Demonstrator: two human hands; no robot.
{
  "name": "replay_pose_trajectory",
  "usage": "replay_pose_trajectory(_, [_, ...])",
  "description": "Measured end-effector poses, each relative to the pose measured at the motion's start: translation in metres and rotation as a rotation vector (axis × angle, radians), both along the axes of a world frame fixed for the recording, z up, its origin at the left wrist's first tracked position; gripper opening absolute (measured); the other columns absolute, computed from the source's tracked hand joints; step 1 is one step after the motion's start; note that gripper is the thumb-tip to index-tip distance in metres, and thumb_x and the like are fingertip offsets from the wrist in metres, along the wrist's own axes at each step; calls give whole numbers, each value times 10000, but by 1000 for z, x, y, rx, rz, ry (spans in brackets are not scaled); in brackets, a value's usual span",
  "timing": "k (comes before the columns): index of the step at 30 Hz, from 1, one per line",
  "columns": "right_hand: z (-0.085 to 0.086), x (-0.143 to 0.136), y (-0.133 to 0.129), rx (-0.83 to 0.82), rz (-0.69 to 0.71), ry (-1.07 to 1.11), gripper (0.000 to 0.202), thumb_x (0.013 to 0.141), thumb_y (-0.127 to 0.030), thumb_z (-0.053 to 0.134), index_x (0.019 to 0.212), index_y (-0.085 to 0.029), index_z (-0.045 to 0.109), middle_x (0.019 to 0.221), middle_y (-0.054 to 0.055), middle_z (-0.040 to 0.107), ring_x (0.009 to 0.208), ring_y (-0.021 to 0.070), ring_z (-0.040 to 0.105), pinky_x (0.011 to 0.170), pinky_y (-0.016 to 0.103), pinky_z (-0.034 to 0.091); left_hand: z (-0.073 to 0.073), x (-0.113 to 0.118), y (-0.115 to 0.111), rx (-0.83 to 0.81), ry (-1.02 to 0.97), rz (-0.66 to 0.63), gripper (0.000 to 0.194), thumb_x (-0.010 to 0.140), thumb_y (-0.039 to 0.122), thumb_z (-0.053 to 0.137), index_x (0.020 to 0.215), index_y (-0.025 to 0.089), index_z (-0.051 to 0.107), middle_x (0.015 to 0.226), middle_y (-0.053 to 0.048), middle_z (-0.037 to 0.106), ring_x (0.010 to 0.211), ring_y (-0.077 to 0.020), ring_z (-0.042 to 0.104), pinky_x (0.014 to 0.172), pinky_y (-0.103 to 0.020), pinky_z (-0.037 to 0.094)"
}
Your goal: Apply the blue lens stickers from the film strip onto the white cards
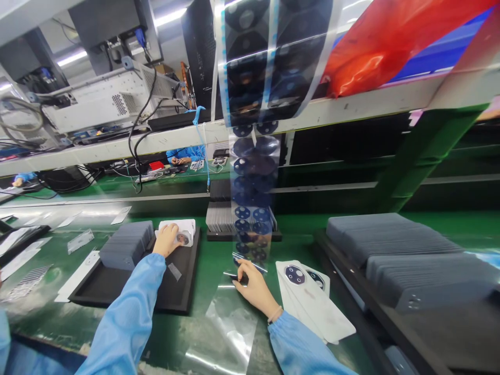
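Note:
My left hand (166, 240) has its fingers curled on a white phone back cover (188, 225) with a round camera ring, at the back of a black tray (172, 291). Thumb and fingers of my right hand (254, 289) are pinched at the lower part of a clear film strip (253, 182) that hangs from a roll (250, 62) and carries dark round camera-lens stickers. Its bare clear end (230, 333) lies on the green bench. Beside my right wrist, overlapping white phone back covers (308, 302) show dark round lens areas.
Grey phone covers (127, 245) stand packed in the left tray, with more grey covers (390, 239) in the black tray at right. Another row of covers (221, 216) stands behind the strip. A shelf rail (351, 109) crosses above. Beyond it, a co-worker's blue sleeves (191, 153) show.

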State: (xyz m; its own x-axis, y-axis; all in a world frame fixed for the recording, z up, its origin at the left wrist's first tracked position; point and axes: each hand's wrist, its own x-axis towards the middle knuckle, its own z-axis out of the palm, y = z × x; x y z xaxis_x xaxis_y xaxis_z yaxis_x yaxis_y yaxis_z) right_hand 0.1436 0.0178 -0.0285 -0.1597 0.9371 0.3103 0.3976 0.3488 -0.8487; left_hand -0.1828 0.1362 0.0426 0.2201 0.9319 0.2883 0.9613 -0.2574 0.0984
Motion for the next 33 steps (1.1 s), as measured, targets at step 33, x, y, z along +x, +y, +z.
replay_pose_trajectory(33, [29, 20, -4, -357, -304, 855, 380, 530, -453, 889, 701, -168, 704, 665, 31, 692, 612, 167, 602, 537, 259, 463, -42, 203, -124, -646, -1641, -138, 494, 789, 539, 669, 1075, 241, 398, 815, -32, 726, 643, -189, 693, 601, -286, 503])
